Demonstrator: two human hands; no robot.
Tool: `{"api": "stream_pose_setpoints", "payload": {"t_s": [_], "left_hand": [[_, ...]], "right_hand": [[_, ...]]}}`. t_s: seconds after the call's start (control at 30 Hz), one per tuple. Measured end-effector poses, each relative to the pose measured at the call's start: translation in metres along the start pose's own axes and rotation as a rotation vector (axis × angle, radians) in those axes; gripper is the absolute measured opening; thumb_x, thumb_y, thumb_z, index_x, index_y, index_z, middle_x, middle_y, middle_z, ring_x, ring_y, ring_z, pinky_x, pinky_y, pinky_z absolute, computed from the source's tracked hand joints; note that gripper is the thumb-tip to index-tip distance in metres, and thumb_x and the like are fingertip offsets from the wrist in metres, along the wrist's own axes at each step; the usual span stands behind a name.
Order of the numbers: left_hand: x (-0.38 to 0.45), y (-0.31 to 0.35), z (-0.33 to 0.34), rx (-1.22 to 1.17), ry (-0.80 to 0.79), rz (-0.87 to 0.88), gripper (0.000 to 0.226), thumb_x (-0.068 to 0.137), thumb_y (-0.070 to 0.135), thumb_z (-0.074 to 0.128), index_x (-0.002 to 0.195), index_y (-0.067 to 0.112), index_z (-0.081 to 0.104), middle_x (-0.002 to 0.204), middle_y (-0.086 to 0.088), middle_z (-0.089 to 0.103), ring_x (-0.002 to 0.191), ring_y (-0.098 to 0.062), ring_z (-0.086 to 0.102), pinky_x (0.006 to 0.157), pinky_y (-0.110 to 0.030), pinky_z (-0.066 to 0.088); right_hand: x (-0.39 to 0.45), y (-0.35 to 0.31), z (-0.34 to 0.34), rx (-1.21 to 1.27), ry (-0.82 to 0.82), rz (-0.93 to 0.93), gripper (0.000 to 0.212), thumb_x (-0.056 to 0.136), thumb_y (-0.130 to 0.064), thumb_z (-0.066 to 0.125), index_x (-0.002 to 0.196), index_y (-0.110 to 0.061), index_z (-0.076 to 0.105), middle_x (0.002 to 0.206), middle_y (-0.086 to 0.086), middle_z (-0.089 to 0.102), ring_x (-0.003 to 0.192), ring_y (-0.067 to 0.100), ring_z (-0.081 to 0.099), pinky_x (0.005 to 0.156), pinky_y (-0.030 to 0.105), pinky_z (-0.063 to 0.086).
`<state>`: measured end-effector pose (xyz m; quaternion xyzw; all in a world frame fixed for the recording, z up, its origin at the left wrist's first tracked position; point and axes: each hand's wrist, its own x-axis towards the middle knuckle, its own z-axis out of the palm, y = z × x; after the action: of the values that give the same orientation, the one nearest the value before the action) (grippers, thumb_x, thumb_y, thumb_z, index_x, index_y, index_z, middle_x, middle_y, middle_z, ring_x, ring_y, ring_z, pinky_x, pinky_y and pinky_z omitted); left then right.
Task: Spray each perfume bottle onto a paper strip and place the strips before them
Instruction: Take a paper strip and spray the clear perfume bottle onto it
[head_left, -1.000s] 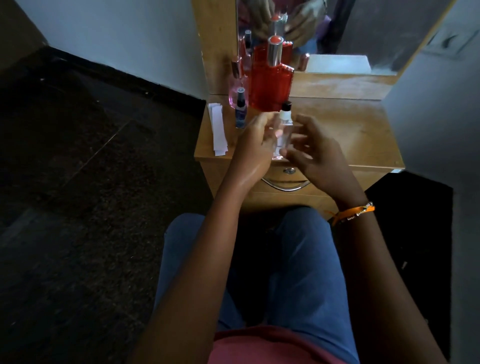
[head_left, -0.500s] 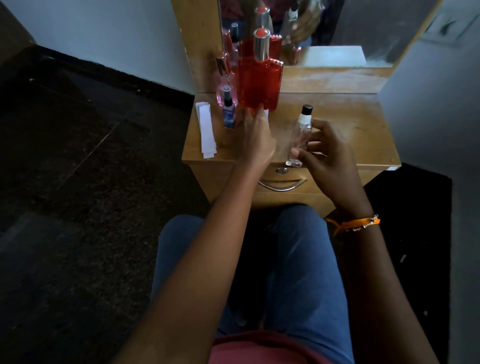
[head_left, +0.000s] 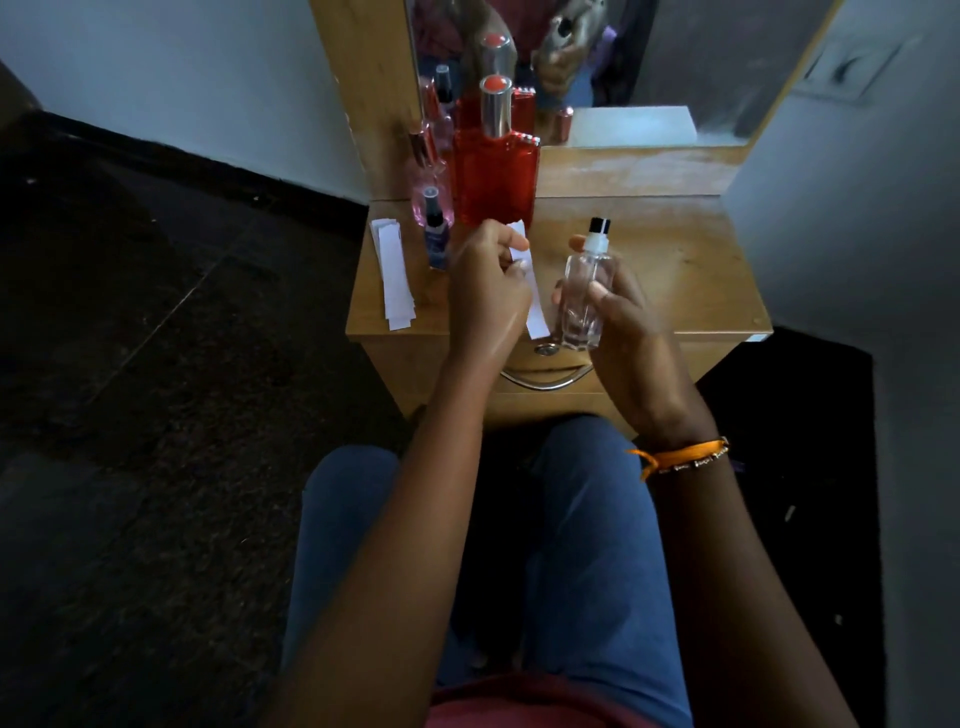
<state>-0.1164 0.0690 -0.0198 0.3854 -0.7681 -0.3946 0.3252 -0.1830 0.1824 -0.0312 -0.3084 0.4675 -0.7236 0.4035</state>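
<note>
Head view: a seated person readies a scent test at a small wooden surface (head_left: 675, 270) below a mirror (head_left: 623, 62). The right hand (head_left: 618, 317) wraps its fingers round a clear perfume bottle (head_left: 584, 296), holding it upright with the black-capped nozzle at the top and a fingertip raised just beside the sprayer, seemingly so it can press down. The left hand (head_left: 485, 280) pinches a white paper strip (head_left: 530, 291) near its upper end, letting it hang just to the left of the bottle, apparently placed to catch the mist. Strip and bottle sit close together between the two hands but do not touch. Beyond the left hand, toward the mirror, stand a tall red bottle (head_left: 493, 176), a pink bottle (head_left: 431, 202) and a small dark-capped blue bottle (head_left: 435, 239). To the left of that hand lies a stack of spare strips (head_left: 394, 275), within easy reach for the bottles yet to be tried.
</note>
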Motion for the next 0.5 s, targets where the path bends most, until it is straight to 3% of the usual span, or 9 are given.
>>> {"api": "stream_pose_setpoints", "payload": {"t_s": [0.13,0.27,0.43,0.5], "left_hand": [[-0.012,0.006,-0.015,-0.121,-0.054,0.017,0.02,0.083,0.001,0.06,0.101,0.01,0.06,0.092,0.005,0.057,0.079,0.006,0.051,0.066,0.003,0.038],[-0.018,0.011,-0.031,-0.147,-0.077,0.009,0.029,0.081,0.006,0.065,0.108,0.015,0.06,0.092,0.016,0.054,0.082,0.013,0.048,0.069,0.005,0.037],[-0.024,0.016,-0.045,-0.171,-0.111,-0.012,0.037,0.08,0.006,0.066,0.114,0.017,0.056,0.103,0.011,0.056,0.087,0.011,0.049,0.069,0.006,0.036],[-0.027,0.018,-0.049,-0.197,-0.125,-0.041,0.042,0.08,0.007,0.067,0.118,0.018,0.053,0.105,0.009,0.057,0.089,0.004,0.054,0.074,-0.003,0.045]], "right_hand": [[-0.001,-0.001,0.007,0.143,-0.035,0.018,0.032,0.096,-0.028,0.037,0.122,-0.014,0.047,0.09,0.001,0.055,0.081,0.01,0.058,0.075,0.026,0.048],[-0.003,-0.006,0.013,0.199,-0.07,-0.006,0.034,0.096,-0.023,0.038,0.129,-0.017,0.042,0.087,0.001,0.055,0.078,0.011,0.055,0.067,0.021,0.048],[-0.004,-0.009,0.018,0.279,-0.112,0.014,0.038,0.096,-0.018,0.032,0.134,-0.022,0.035,0.079,0.007,0.055,0.055,0.011,0.045,0.05,0.019,0.037],[-0.004,-0.01,0.018,0.375,-0.127,0.038,0.036,0.095,-0.02,0.032,0.131,-0.022,0.035,0.079,0.009,0.056,0.048,0.008,0.044,0.045,0.017,0.035]]}}
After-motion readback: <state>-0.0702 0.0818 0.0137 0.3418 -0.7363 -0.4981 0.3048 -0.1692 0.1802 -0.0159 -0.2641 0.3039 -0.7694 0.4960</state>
